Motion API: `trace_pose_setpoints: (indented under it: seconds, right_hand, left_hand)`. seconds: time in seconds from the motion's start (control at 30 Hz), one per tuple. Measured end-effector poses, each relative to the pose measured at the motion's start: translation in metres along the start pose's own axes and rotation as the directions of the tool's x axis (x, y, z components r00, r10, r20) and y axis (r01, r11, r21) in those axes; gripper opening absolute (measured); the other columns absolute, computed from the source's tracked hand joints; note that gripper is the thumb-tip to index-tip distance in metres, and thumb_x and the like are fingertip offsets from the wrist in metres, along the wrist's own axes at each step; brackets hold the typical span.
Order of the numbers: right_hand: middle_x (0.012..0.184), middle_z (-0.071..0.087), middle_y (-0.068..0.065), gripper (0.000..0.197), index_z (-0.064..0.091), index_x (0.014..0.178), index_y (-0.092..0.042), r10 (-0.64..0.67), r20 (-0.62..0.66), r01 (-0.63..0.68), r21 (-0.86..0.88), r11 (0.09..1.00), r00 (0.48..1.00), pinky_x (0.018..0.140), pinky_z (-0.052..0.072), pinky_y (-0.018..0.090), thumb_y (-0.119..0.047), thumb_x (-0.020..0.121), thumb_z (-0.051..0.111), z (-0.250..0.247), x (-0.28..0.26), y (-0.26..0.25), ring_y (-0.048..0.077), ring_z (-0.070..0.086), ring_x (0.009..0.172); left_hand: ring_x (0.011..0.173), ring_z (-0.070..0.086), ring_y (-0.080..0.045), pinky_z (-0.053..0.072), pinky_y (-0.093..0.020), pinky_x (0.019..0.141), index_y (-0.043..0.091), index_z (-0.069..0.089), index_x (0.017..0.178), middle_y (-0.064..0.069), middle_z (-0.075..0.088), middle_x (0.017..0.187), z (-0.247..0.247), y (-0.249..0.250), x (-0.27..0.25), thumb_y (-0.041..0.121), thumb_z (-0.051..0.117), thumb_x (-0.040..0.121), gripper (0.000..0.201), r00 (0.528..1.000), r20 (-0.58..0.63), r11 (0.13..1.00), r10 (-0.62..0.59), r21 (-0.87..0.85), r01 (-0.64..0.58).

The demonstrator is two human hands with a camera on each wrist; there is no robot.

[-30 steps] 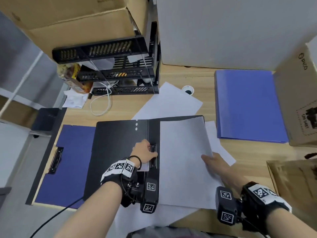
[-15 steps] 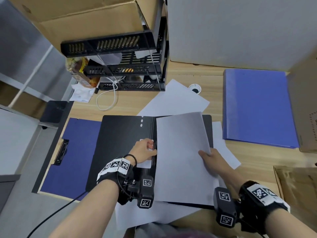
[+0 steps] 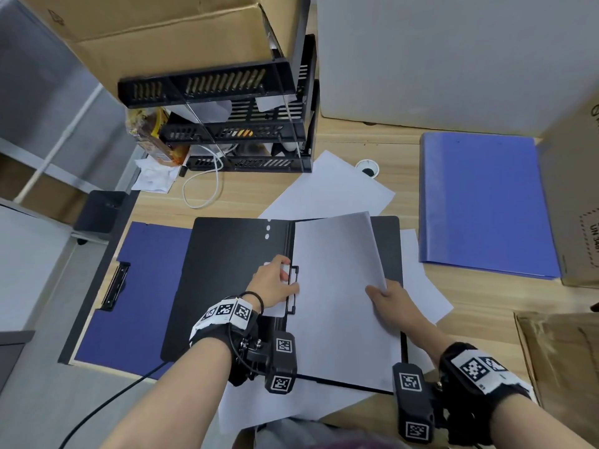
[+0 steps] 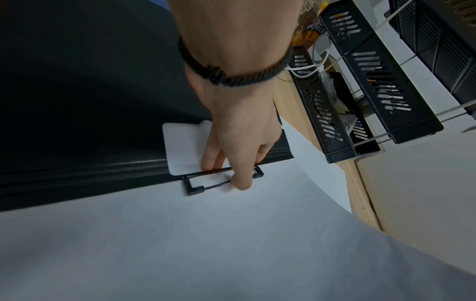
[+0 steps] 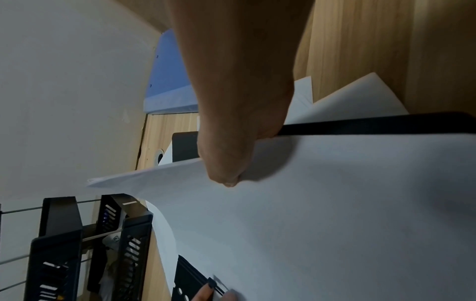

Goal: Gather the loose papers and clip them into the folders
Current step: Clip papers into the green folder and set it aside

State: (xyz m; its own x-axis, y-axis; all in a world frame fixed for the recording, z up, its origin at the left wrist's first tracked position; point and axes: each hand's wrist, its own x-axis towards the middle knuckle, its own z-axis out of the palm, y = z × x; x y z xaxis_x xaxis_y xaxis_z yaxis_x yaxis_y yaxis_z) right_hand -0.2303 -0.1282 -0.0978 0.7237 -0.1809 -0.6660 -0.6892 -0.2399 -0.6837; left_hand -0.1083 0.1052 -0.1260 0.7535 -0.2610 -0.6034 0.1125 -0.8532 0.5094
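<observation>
A black folder [image 3: 227,286] lies open in the middle of the wooden desk. A stack of white paper [image 3: 340,303] covers its right half, with its left edge at the spine. My left hand [image 3: 288,280] is at the black wire clip [image 3: 293,290] on the spine. In the left wrist view that hand [image 4: 225,175] curls its fingers on the clip [image 4: 195,185], the thumb tip pressing on the paper [image 4: 231,244]. My right hand [image 3: 381,291] pinches the paper's right edge, which lifts and curls. From the right wrist, the right hand [image 5: 229,179] grips the sheets [image 5: 335,203].
A closed blue folder [image 3: 486,202] lies at the right and a blue clipboard [image 3: 136,293] at the left. Loose sheets [image 3: 330,189] stick out behind, beside and in front of the black folder. A black tray rack [image 3: 233,137] and cardboard boxes [image 3: 570,222] stand around.
The paper stack has slid left against the spine, and its right edge has risen in my right hand. My left hand has stayed at the clip.
</observation>
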Motion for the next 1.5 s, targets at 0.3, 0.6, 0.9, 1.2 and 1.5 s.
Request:
trace_pose_setpoints:
  seconds: [0.3,0.6,0.9,1.2,1.5]
  right_hand:
    - [0.11,0.063,0.003,0.038,0.044,0.132,-0.016,0.032,0.074,-0.027,-0.073,0.997,0.997,0.087,0.051,0.036,-0.024,0.096,0.053,-0.023,0.002,0.019,0.02,0.062,0.097]
    - [0.085,0.064,0.012,0.021,0.058,0.113,-0.005,0.073,-0.023,-0.07,0.116,0.991,0.997,0.057,0.047,0.027,-0.018,0.1,0.048,-0.025,-0.012,0.002,0.023,0.064,0.065]
    - [0.095,0.062,0.008,0.024,0.052,0.12,-0.01,0.134,0.197,-0.162,0.13,0.978,0.971,0.073,0.049,0.033,-0.016,0.098,0.047,0.074,0.011,-0.046,0.022,0.058,0.078]
    - [0.113,0.057,0.007,0.027,0.047,0.123,-0.015,0.18,0.134,-0.198,0.137,0.971,0.975,0.088,0.049,0.034,-0.019,0.097,0.051,0.12,0.014,-0.059,0.018,0.059,0.089]
    - [0.106,0.059,0.0,0.037,0.046,0.131,-0.019,0.111,0.148,-0.142,0.219,0.965,0.983,0.089,0.045,0.03,-0.031,0.097,0.051,0.136,0.017,-0.073,0.018,0.058,0.1]
  left_hand:
    - [0.097,0.056,-0.02,0.039,-0.03,0.08,0.022,0.047,0.114,0.003,0.06,0.089,0.014,0.009,0.001,0.034,0.075,0.073,0.052,0.991,-0.135,0.994,-0.016,0.103,0.03]
    - [0.094,0.061,-0.023,0.052,-0.036,0.085,0.025,0.043,0.125,-0.005,0.061,0.102,0.001,-0.001,-0.004,0.033,0.072,0.078,0.055,1.0,-0.018,0.994,-0.016,-0.11,0.014]
    - [0.116,0.052,-0.033,0.041,-0.037,0.099,0.014,0.056,0.123,-0.014,0.054,0.123,-0.075,-0.12,-0.042,0.016,0.065,0.082,0.042,0.883,-0.357,0.95,-0.304,-0.181,0.254]
    - [0.123,0.048,-0.035,0.037,-0.04,0.104,0.017,0.045,0.134,-0.013,0.05,0.133,-0.092,-0.171,-0.053,0.03,0.07,0.078,0.063,0.857,-0.259,0.873,-0.446,-0.339,0.352]
    - [0.084,0.067,-0.004,0.049,-0.02,0.066,0.031,0.063,0.098,0.013,0.073,0.093,-0.178,-0.143,-0.088,0.019,0.057,0.093,0.015,0.987,0.004,0.755,-0.161,-0.643,0.126]
